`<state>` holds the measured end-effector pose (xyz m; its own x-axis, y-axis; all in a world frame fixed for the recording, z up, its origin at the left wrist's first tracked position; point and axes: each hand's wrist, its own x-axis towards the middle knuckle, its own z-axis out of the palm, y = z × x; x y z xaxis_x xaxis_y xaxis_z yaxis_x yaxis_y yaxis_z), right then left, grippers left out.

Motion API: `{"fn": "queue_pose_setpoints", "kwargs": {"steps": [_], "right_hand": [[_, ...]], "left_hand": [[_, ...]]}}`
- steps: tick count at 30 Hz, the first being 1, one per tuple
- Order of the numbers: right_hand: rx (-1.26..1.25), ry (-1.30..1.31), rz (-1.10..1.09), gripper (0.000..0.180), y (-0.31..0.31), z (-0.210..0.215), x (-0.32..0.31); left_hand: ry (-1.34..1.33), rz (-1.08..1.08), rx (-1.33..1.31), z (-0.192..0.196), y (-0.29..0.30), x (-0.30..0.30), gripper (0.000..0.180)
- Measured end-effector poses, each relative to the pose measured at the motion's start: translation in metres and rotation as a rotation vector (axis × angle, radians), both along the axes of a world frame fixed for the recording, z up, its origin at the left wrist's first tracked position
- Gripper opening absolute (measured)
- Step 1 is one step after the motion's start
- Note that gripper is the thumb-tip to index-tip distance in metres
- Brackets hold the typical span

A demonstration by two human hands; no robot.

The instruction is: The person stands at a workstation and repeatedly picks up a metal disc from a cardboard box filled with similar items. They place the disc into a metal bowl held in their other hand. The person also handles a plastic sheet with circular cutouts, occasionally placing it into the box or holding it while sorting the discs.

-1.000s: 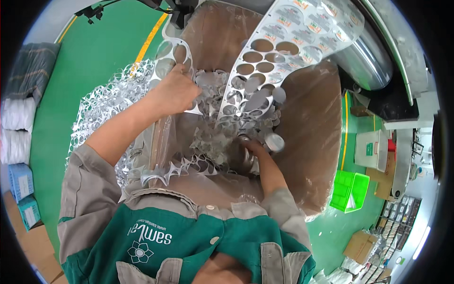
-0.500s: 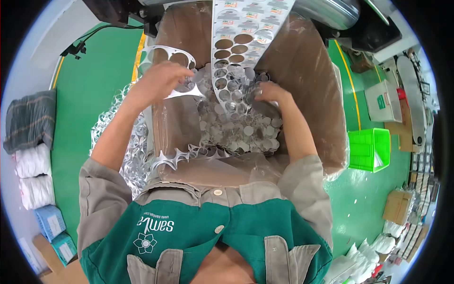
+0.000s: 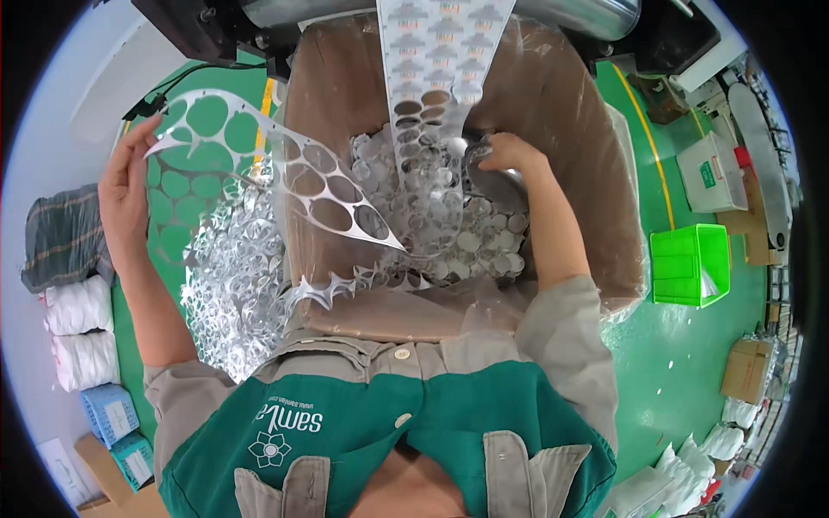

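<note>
My left hand (image 3: 129, 186) is closed on the far-left end of a silvery waste strip full of round holes (image 3: 298, 134). The strip spans from beside the box to above its middle, its pointed end hanging over the discs. Within the box, my right hand (image 3: 515, 155) has its fingers curled on a rounded shiny metal piece (image 3: 499, 186), whose exact kind is hard to make out. Between my hands a printed foil sheet (image 3: 445, 52) comes down from the machine, its lower part punched with holes. Many loose round foil discs (image 3: 484, 237) lie below it.
A brown-walled box lined with clear plastic (image 3: 570, 147) stands before me. To its left is a heap of foil scrap (image 3: 229, 276). A machine roller (image 3: 596, 17) runs across the top. On the green floor at right sits a bright green crate (image 3: 689, 266).
My left hand has swung outward to the left, stretching the holed strip out across the box's left side. My right hand stays near the discs, with the metal piece showing more.
</note>
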<state>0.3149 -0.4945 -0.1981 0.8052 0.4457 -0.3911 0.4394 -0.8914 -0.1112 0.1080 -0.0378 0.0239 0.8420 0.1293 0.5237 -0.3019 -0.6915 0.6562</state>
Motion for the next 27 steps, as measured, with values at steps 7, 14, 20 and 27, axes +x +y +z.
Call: {"fn": "queue_pose_setpoints", "kwargs": {"steps": [7, 14, 20, 27], "right_hand": [[1.261, 0.625, -0.008, 0.05, 0.022, 0.12, -0.028], [2.142, 0.794, -0.558, 0.026, 0.005, -0.025, -0.01], [0.036, 0.557, -0.532, 0.052, -0.007, -0.165, -0.041], [-0.018, 0.332, 0.113, 0.061, 0.005, -0.105, -0.021]], "left_hand": [[0.399, 0.092, 0.107, -0.061, 0.049, -0.01, 0.043], [0.339, 0.019, -0.308, -0.068, 0.052, -0.02, 0.033], [0.303, -0.077, -0.286, -0.033, 0.02, -0.023, 0.025], [0.107, -0.175, -0.358, 0.005, -0.022, -0.013, 0.031]]}}
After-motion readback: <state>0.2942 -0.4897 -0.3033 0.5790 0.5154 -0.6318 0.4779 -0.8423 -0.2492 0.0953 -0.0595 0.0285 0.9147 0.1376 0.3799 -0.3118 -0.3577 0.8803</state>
